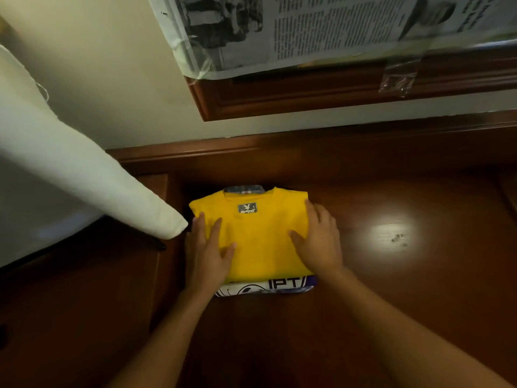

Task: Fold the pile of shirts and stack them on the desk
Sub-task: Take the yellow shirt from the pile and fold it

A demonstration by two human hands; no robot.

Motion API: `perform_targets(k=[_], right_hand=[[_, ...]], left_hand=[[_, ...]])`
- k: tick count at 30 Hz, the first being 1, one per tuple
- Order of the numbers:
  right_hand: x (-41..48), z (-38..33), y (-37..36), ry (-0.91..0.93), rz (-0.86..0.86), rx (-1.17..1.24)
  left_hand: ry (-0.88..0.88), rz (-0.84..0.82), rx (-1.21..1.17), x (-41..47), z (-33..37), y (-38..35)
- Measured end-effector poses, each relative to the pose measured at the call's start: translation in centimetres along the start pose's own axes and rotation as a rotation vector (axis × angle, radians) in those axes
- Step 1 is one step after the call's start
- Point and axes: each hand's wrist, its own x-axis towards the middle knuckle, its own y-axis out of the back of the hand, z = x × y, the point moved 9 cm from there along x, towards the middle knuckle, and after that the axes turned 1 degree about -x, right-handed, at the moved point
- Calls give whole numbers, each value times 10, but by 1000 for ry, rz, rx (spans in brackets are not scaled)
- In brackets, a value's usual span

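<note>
A folded yellow shirt point(258, 233) with a small grey neck label lies on top of a stack on the dark wooden desk point(391, 289). Under it a white and purple printed shirt point(265, 287) shows at the near edge, and a plaid shirt point(244, 189) peeks out at the far edge. My left hand point(207, 253) lies flat on the yellow shirt's left side, fingers straight. My right hand point(319, 242) presses flat on its right side.
A white padded board point(70, 175) slants in from the left, its tip close to the stack. A wooden frame point(307, 93) covered with taped newspaper point(307, 29) hangs on the wall behind. A bright light glare point(391, 233) sits on the desk at right.
</note>
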Motion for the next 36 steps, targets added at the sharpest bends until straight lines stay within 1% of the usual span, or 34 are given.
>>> perform_targets(k=[2,4,6,8,14,17,20,22,24,25,27,30,32,36], right_hand=[[-15,-25,-19,221,11,-211],[-25,-35,-47,324,-43,-316],[-27,-27,-70,307,-106,-347],[-27,-16,-84,261,-151,-343],[-21,-14,-94,236,-146,-339],[-18,-13,-96,217,-207,-347],[-15,-15,-94,210,-291,-352],[-17,-19,-87,211,-344,-335],[-26,-22,-74,206,-349,-275],[-32,-22,-66,198,-339,-239],[-49,-20,-46,169,-313,-171],[-79,-11,-10,127,-236,-96],[-102,-3,20,94,-175,-46],[-154,28,80,-12,-89,40]], left_hand=[[-99,-78,117,-5,5,-22],[-84,-161,197,-7,-3,-43],[-8,-216,206,-11,-17,-56],[28,-215,173,-15,-25,-60],[9,-158,169,-12,-26,-58],[22,-175,133,-11,-28,-57],[40,-236,119,-10,-28,-59],[65,-307,109,-9,-28,-60],[87,-350,108,-14,-23,-54],[89,-347,120,-19,-19,-47],[56,-285,130,-32,-2,-28],[6,-208,43,-62,32,-3],[-1,-211,-27,-82,55,6],[3,-227,-89,-118,99,12]])
